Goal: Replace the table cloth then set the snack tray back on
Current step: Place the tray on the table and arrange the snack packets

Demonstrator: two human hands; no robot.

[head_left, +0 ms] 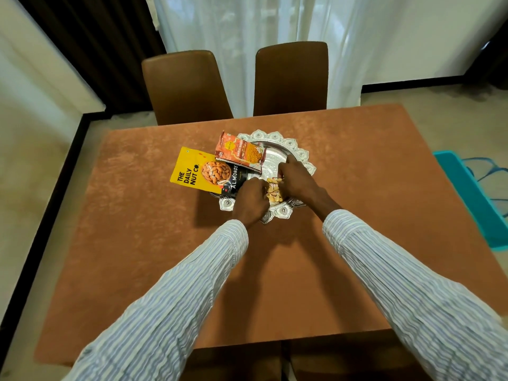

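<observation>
Silver, scalloped snack tray [299,154], centre of the frame, on the rust-brown table cloth [137,229]; our hands hide its near rim. Left hand [251,200] and right hand [298,178] curl over a clear nut packet [273,192]; we cannot tell whether either grips it. Yellow almond pouch [198,171] overhangs the tray's left edge, long axis left to right. Orange snack packet [239,151] lies tilted across it.

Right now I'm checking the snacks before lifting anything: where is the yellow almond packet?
In the head view, the yellow almond packet lies at the silver tray's left edge, overhanging onto the brown table cloth, just below the orange snack packet and left of the left hand.
</observation>
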